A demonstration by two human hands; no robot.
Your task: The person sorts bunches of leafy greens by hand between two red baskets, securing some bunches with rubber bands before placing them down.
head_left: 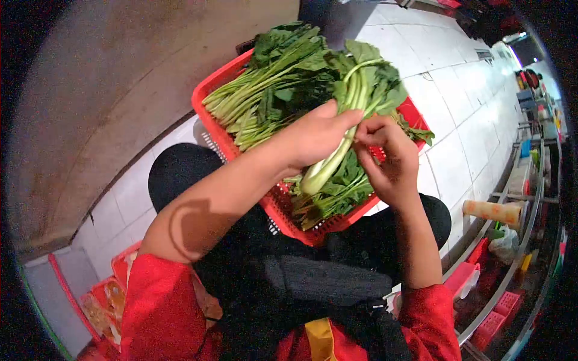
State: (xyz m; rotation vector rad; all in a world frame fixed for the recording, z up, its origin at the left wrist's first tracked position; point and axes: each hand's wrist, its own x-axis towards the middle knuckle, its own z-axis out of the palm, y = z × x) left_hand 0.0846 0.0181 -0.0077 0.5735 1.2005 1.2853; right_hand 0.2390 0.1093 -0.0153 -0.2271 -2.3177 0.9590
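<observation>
My left hand (322,132) is wrapped round a bunch of leafy greens (328,168) with thick pale stalks and a whitish base. Its stalk end points down toward me, and its leaves spread out beyond my thumb. Close against the right side of the stalks, my right hand (390,159) has thumb and forefinger brought together in a pinch; what lies between them is too small to make out. Below both hands sits a red plastic basket (208,120) with slotted sides. Long-stemmed greens (259,90) fill its left side, and more loose leaves (343,195) lie at its near end.
White floor tiles (445,102) surround the basket, with a brownish wall panel (120,72) at left. My knees flank the basket. Red containers (108,295) stand at lower left. A metal rack (524,240) at right holds a pale roll (494,212) and pink baskets (497,316).
</observation>
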